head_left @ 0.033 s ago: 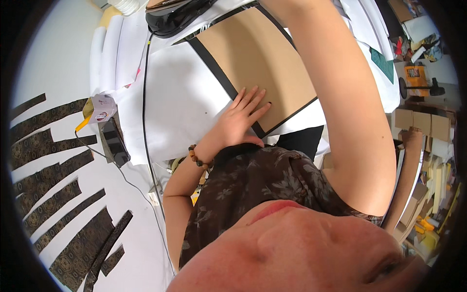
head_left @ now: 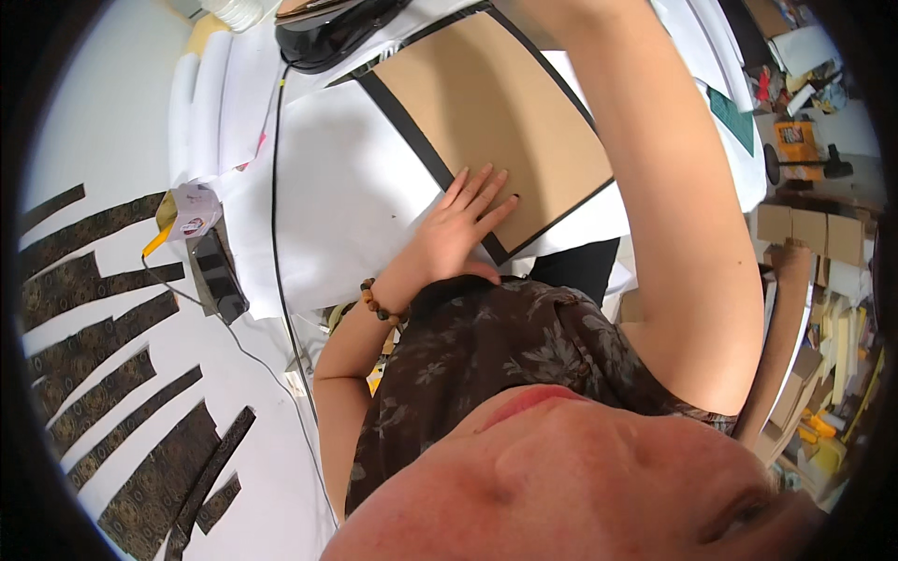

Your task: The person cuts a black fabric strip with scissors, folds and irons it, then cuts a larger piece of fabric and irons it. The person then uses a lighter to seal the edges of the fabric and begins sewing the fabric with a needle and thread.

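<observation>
My left hand (head_left: 468, 215), with a beaded bracelet (head_left: 372, 299) at the wrist, lies flat on the near part of a tan board (head_left: 505, 112). Its fingers are stretched out and a little apart. A black border (head_left: 404, 131) runs along the board's edges. The board rests on a white-covered table (head_left: 327, 187). From the right, my right arm (head_left: 655, 140) reaches over the board's right side to the far edge of the picture. Of my right hand (head_left: 543, 14) only a blurred part shows there; the fingers are cut off.
A glossy black device (head_left: 332, 37) with a long cord (head_left: 277, 187) stands at the far left of the board. White rolls (head_left: 208, 112) lie behind a small carton (head_left: 194, 210). Patterned dark strips (head_left: 159, 458) lie at left. Cardboard boxes (head_left: 814, 234) crowd the right.
My right arm has shifted slightly at the far end of the board, and more of the board's right edge shows. My left hand stays flat in place.
</observation>
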Available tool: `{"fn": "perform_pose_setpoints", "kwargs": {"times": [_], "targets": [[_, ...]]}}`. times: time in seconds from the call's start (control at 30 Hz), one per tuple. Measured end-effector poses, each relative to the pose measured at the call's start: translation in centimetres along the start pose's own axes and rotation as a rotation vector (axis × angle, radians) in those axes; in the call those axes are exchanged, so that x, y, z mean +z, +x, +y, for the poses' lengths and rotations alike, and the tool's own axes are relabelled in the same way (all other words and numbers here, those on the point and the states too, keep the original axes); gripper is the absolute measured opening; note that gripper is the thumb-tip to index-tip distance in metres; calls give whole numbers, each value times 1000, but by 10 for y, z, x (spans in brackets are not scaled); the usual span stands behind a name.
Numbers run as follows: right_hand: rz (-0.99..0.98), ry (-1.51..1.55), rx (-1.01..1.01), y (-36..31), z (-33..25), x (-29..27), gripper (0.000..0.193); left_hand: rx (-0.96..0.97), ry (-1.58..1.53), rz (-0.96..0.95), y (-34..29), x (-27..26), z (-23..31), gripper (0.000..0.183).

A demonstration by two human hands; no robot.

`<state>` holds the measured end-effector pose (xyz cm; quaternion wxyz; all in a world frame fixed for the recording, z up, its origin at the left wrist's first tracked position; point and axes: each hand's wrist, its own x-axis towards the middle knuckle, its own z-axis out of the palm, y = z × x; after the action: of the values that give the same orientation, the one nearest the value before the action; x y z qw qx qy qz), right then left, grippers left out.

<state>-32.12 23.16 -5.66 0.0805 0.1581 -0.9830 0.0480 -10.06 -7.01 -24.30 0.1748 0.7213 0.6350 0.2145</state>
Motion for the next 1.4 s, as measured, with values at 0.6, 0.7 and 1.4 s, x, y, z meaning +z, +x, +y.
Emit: {"fn": "perform_pose_setpoints", "kwargs": {"times": [0.6, 0.7, 1.4], "targets": [[370, 95, 1078, -459, 183, 166, 23, 91, 52, 204, -7, 50, 54, 74], [385, 72, 998, -434, 147, 175, 23, 64, -205, 395, -15, 53, 48, 54], [148, -214, 1106, -540, -29, 149, 47, -734, -463, 754, -95, 71, 72, 19]]}}
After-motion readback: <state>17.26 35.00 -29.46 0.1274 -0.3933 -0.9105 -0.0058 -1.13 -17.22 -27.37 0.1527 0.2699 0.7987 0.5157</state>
